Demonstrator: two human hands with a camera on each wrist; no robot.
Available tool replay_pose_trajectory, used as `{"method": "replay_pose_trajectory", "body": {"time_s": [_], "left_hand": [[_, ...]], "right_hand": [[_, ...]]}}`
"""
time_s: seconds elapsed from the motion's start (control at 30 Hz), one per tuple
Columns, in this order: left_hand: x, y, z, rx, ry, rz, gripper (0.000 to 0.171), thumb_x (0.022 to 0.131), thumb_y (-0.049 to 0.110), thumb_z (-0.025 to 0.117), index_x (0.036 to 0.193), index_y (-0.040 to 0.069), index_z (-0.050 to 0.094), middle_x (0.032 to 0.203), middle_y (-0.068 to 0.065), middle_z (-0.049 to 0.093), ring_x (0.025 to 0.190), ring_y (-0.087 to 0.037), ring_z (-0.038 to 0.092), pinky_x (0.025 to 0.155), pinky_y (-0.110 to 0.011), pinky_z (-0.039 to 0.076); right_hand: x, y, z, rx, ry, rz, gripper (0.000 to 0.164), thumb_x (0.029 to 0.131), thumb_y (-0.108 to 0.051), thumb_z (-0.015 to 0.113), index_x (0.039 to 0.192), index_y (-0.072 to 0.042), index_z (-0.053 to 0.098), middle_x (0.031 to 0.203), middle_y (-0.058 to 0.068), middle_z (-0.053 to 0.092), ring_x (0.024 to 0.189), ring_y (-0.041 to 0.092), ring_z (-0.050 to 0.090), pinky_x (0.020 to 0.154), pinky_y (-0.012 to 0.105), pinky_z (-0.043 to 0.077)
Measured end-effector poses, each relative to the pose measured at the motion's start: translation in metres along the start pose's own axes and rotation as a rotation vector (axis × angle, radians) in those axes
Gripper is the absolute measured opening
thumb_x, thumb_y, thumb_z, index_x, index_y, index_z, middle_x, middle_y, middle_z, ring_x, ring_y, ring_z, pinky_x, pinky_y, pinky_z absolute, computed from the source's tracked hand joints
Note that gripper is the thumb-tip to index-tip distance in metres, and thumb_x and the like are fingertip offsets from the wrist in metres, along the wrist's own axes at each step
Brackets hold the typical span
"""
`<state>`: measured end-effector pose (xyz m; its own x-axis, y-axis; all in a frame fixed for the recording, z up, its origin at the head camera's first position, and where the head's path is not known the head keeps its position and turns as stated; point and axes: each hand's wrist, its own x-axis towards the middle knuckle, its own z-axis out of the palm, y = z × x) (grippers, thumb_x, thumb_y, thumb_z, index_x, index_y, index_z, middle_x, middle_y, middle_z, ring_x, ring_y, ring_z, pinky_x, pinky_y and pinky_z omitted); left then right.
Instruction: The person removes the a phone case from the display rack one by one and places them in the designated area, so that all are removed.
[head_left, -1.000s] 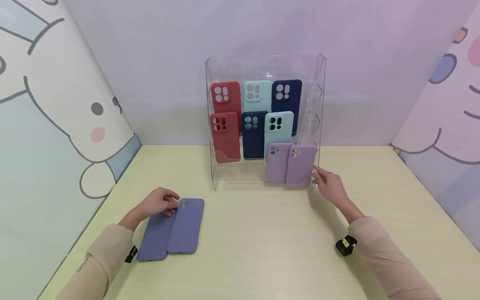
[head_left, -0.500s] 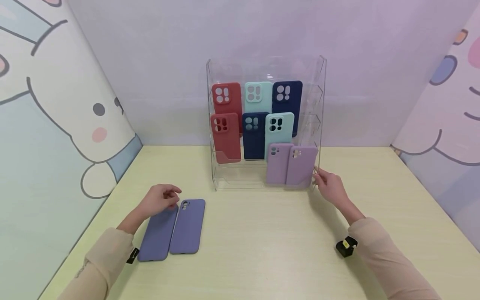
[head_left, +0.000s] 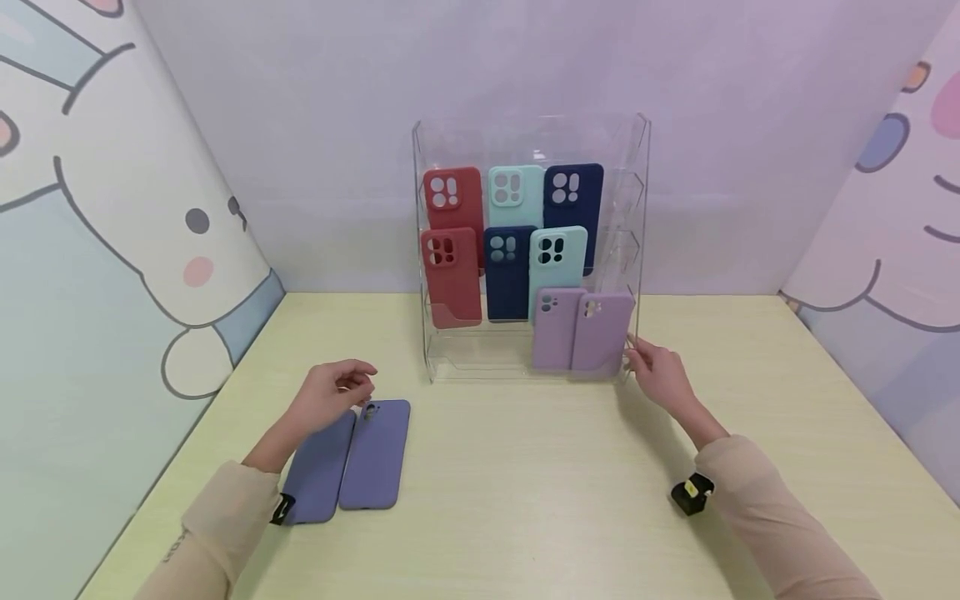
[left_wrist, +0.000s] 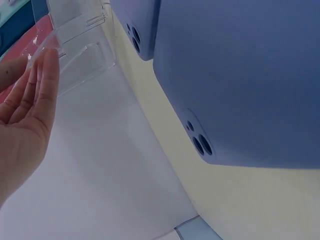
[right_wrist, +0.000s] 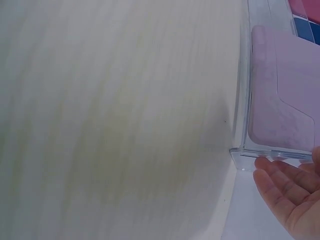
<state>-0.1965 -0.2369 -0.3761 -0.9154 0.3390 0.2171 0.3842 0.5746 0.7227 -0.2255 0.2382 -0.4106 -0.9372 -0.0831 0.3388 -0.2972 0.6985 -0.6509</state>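
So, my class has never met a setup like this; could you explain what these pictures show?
There's no machine here: someone is working bare-handed. The wide picture is taken from the head, looking down; the other two from the wrists. On the table lie two slate-purple phone cases, side by side. The left hand hovers near their camera ends, holding nothing. The right hand touches the lower side of a clear display rack; whether it grips is unclear. That rack holds eight more cases, in red, mint, navy and lilac.
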Motion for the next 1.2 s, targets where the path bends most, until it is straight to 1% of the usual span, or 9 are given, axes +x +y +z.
{"method": "replay_pose_trajectory", "body": {"time_s": [0.23, 0.53, 0.67, 0.77, 0.83, 0.93, 1.07, 1.17, 1.2], "left_hand": [[0.007, 0.009, 0.006, -0.028, 0.013, 0.047, 0.021, 0.081, -0.004, 0.063, 0.102, -0.007, 0.061, 0.078, -0.009, 0.063, 0.066, -0.018, 0.062, 0.059, -0.024, 0.054], [0.024, 0.023, 0.02, -0.071, 0.022, 0.115, 0.022, 0.082, -0.003, 0.062, 0.103, -0.005, 0.061, 0.077, -0.009, 0.063, 0.065, -0.016, 0.061, 0.059, -0.024, 0.054], [0.032, 0.027, 0.027, -0.102, 0.022, 0.148, 0.022, 0.082, -0.003, 0.062, 0.104, -0.006, 0.06, 0.077, -0.01, 0.063, 0.064, -0.018, 0.061, 0.059, -0.024, 0.054], [0.037, 0.03, 0.032, -0.105, 0.016, 0.162, 0.024, 0.083, -0.003, 0.062, 0.106, -0.008, 0.06, 0.079, -0.011, 0.064, 0.066, -0.02, 0.062, 0.059, -0.023, 0.053], [0.04, 0.034, 0.036, -0.111, 0.009, 0.163, 0.026, 0.083, -0.004, 0.061, 0.108, -0.009, 0.058, 0.081, -0.013, 0.064, 0.069, -0.023, 0.062, 0.06, -0.023, 0.053], [0.043, 0.049, 0.039, -0.136, -0.004, 0.168, 0.026, 0.083, -0.007, 0.059, 0.108, -0.012, 0.057, 0.082, -0.018, 0.063, 0.071, -0.029, 0.062, 0.061, -0.022, 0.053], [0.045, 0.068, 0.042, -0.175, -0.014, 0.185, 0.025, 0.082, -0.01, 0.058, 0.106, -0.015, 0.056, 0.082, -0.024, 0.061, 0.071, -0.036, 0.061, 0.061, -0.021, 0.053], [0.05, 0.072, 0.046, -0.187, -0.012, 0.179, 0.025, 0.082, -0.01, 0.058, 0.106, -0.015, 0.056, 0.082, -0.024, 0.062, 0.071, -0.035, 0.061, 0.062, -0.024, 0.053], [0.052, 0.069, 0.048, -0.191, -0.008, 0.187, 0.025, 0.082, -0.009, 0.059, 0.106, -0.014, 0.057, 0.081, -0.022, 0.062, 0.07, -0.032, 0.062, 0.062, -0.023, 0.053]], "right_hand": [[0.0, 0.001, 0.002, -0.004, -0.002, 0.004, 0.034, 0.091, 0.0, 0.048, 0.122, 0.014, 0.047, 0.082, 0.028, 0.064, 0.069, 0.038, 0.063, 0.037, 0.023, 0.035], [-0.001, 0.002, 0.002, -0.003, -0.004, 0.011, 0.034, 0.091, -0.001, 0.048, 0.122, 0.014, 0.047, 0.083, 0.028, 0.064, 0.071, 0.039, 0.063, 0.038, 0.024, 0.036], [-0.001, 0.002, 0.002, -0.009, -0.004, 0.009, 0.034, 0.091, -0.001, 0.047, 0.122, 0.014, 0.047, 0.083, 0.028, 0.064, 0.071, 0.038, 0.063, 0.038, 0.024, 0.037], [-0.001, 0.002, 0.002, -0.02, -0.009, 0.016, 0.035, 0.092, -0.001, 0.047, 0.123, 0.014, 0.046, 0.083, 0.028, 0.064, 0.071, 0.038, 0.064, 0.038, 0.024, 0.036], [-0.001, 0.001, 0.001, -0.024, -0.011, 0.022, 0.034, 0.092, -0.001, 0.046, 0.123, 0.014, 0.046, 0.083, 0.027, 0.064, 0.071, 0.037, 0.064, 0.038, 0.023, 0.034], [-0.001, 0.001, 0.0, -0.02, -0.01, 0.026, 0.034, 0.092, -0.001, 0.046, 0.123, 0.013, 0.047, 0.083, 0.027, 0.064, 0.072, 0.038, 0.064, 0.037, 0.023, 0.033], [0.0, 0.001, 0.0, -0.016, -0.006, 0.025, 0.034, 0.092, -0.002, 0.046, 0.123, 0.013, 0.047, 0.084, 0.027, 0.064, 0.072, 0.038, 0.064, 0.037, 0.023, 0.032], [-0.001, 0.001, 0.0, -0.02, -0.005, 0.022, 0.034, 0.092, -0.001, 0.046, 0.122, 0.014, 0.047, 0.083, 0.027, 0.064, 0.072, 0.038, 0.064, 0.036, 0.023, 0.031], [-0.001, 0.001, 0.0, -0.023, -0.003, 0.02, 0.034, 0.092, -0.001, 0.046, 0.122, 0.014, 0.047, 0.083, 0.027, 0.064, 0.072, 0.038, 0.064, 0.036, 0.023, 0.031]]}}
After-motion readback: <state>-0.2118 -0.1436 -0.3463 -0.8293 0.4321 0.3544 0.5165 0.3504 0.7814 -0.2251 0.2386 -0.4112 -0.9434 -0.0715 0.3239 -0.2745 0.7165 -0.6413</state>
